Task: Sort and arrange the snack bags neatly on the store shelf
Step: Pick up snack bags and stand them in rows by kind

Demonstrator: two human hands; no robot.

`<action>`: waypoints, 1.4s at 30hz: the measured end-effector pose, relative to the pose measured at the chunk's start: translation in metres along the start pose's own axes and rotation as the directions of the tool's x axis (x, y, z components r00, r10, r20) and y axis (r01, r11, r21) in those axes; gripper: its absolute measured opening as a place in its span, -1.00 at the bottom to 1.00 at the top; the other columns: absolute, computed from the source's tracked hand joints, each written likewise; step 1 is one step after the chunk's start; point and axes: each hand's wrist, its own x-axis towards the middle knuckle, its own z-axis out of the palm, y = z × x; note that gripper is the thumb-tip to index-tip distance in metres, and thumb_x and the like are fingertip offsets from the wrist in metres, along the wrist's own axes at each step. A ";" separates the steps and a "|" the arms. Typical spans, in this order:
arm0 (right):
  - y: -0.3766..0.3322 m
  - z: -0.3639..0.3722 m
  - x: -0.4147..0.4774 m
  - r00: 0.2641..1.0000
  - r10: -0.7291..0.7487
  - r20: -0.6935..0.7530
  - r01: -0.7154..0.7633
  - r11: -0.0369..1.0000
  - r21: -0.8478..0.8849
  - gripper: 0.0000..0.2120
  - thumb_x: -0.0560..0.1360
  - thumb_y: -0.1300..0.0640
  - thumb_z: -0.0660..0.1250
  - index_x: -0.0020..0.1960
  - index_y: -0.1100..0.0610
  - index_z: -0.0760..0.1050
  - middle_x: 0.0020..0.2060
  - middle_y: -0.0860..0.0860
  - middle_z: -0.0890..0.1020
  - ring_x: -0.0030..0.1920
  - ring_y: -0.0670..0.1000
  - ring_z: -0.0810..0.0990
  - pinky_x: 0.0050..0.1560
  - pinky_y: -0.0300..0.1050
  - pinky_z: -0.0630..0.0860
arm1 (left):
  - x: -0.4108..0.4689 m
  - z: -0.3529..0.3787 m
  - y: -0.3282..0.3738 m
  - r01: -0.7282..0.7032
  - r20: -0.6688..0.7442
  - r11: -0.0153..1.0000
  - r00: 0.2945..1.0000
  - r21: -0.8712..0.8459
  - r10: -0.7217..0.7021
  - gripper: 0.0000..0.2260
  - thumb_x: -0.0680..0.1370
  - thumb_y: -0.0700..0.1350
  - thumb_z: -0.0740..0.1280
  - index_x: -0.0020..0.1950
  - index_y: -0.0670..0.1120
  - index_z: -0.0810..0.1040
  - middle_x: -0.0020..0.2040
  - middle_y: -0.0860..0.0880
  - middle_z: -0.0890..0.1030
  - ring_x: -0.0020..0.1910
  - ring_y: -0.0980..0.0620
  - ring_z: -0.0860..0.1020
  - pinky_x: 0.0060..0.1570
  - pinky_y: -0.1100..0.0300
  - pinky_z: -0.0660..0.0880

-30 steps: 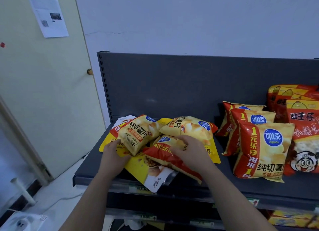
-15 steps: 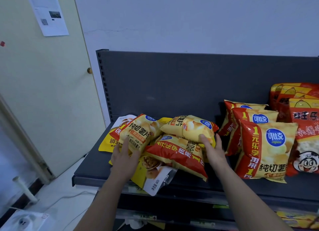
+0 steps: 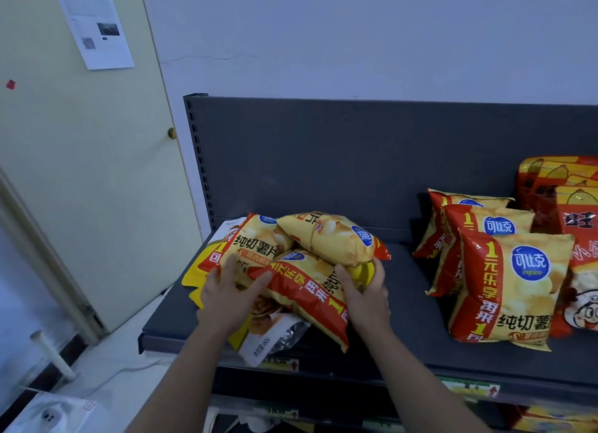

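head | dark grey shelf [image 3: 404,306], pale wall [image 3: 356,37] | both grips clasp chip bags [image 3: 310,264]

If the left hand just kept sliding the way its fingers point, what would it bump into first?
The left hand already rests on the heap, so probably the chip bag under its fingertips, then the shelf's back panel; depth is uncertain.

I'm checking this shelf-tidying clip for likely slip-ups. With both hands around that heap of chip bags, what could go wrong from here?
1. The top chip bag lies loose on the heap; lifting may tip it off.
2. The flat pouch overhangs the shelf edge and could be dragged off.
3. The left hand and right hand only press the sides, so the front bag may slip down.
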 end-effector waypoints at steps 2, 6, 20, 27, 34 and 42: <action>0.000 0.009 -0.005 1.000 -0.023 0.010 0.023 1.000 -0.007 -0.05 0.25 -0.53 0.21 0.51 -0.20 -0.03 0.41 0.13 0.35 0.39 0.20 0.35 0.41 0.22 0.21 | 0.005 -0.007 -0.005 0.018 -0.005 1.000 1.000 -0.011 -0.018 0.09 0.07 0.60 0.14 0.55 0.23 0.05 0.58 -0.08 0.02 0.53 -0.23 0.04 0.41 -0.34 0.13; 0.000 0.026 -0.012 0.997 -0.061 0.042 0.062 0.998 -0.032 -0.09 0.32 -0.52 0.21 0.51 -0.19 -0.05 0.38 0.12 0.37 0.36 0.18 0.38 0.39 0.22 0.26 | 0.016 -0.017 -0.015 0.033 -0.023 0.999 0.999 -0.025 -0.033 0.09 0.07 0.60 0.12 0.56 0.21 0.06 0.57 -0.10 0.09 0.52 -0.23 0.09 0.41 -0.32 0.15; -0.029 -0.007 0.028 0.990 -0.078 -0.119 0.079 0.997 0.011 -0.29 0.51 -0.30 0.22 0.52 0.00 0.12 0.51 0.10 0.17 0.48 0.15 0.15 0.46 0.17 0.15 | 0.017 -0.026 0.007 -0.090 -0.251 0.978 0.958 0.189 0.137 -0.09 0.37 0.56 0.04 0.54 0.00 0.17 0.48 -0.18 0.31 0.47 -0.20 0.22 0.41 -0.25 0.14; -0.039 -0.018 0.059 0.992 0.087 0.091 -0.084 0.996 -0.032 -0.53 0.57 -0.19 0.15 0.28 0.14 0.42 0.22 0.10 0.52 0.17 0.10 0.49 0.21 0.03 0.46 | 0.015 -0.002 0.082 -0.330 0.063 0.909 0.944 0.255 0.325 -0.25 0.51 0.38 0.16 0.56 -0.03 0.15 0.49 -0.08 0.35 0.48 -0.11 0.26 0.47 -0.13 0.12; -0.039 -0.031 0.065 0.995 -0.050 0.084 0.053 0.998 -0.038 -0.72 0.61 0.02 0.16 0.13 0.14 0.56 0.05 0.05 0.61 0.05 0.03 0.54 -0.03 -0.09 0.43 | 0.008 0.024 0.102 -0.331 0.243 0.871 0.936 0.362 0.255 -0.18 0.49 0.42 0.12 0.59 -0.04 0.01 0.45 -0.03 0.41 0.49 -0.05 0.27 0.51 -0.15 -0.21; -0.049 -0.043 0.055 0.975 -0.190 0.111 0.169 0.970 0.177 -0.84 0.61 0.06 0.25 0.05 0.05 0.59 -0.07 -0.03 0.68 -0.05 -0.03 0.66 -0.03 -0.06 0.61 | 0.004 0.017 0.120 -0.354 0.072 0.906 0.923 -0.230 0.379 -0.49 0.53 0.16 0.35 0.45 0.09 0.37 0.22 0.18 0.53 0.15 0.13 0.52 0.04 0.23 0.47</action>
